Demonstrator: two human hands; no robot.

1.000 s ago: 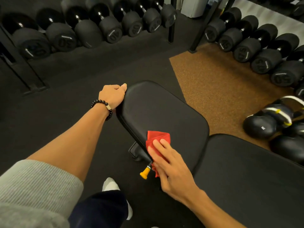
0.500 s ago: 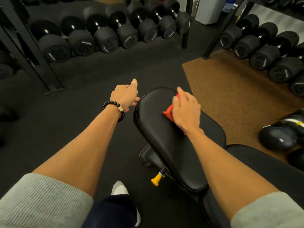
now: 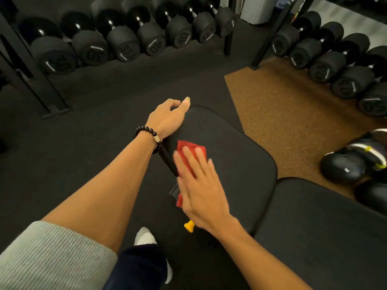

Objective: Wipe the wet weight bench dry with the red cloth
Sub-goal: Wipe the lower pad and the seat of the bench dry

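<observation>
Head cam, looking down at the weight bench (image 3: 234, 155), black padded, with the seat pad in the middle of the shot and the longer back pad running off to the lower right. The right hand (image 3: 201, 185) lies flat on the red cloth (image 3: 189, 150), fingers straight and spread, pressing it onto the near-left part of the seat pad. The cloth sits mostly under the palm and fingers; a red corner sticks out past the fingertips and a small bit peeks out by the heel of the hand at the pad's left edge. It's a bit motion-blurred there.

The left hand (image 3: 167, 118) is at the far-left corner of the pad, fingers loosely curled and thumb out. Can't really tell if it's gripping the edge or just resting against it. There's a black bead bracelet (image 3: 147, 132) on that wrist.

A yellow knob (image 3: 189, 225) pokes out below the seat. Dumbbell racks (image 3: 117, 40) line the back and the right side, each slot filled with black dumbbells. Kettlebells (image 3: 343, 166) sit on the brown mat (image 3: 282, 114) to the right.
</observation>
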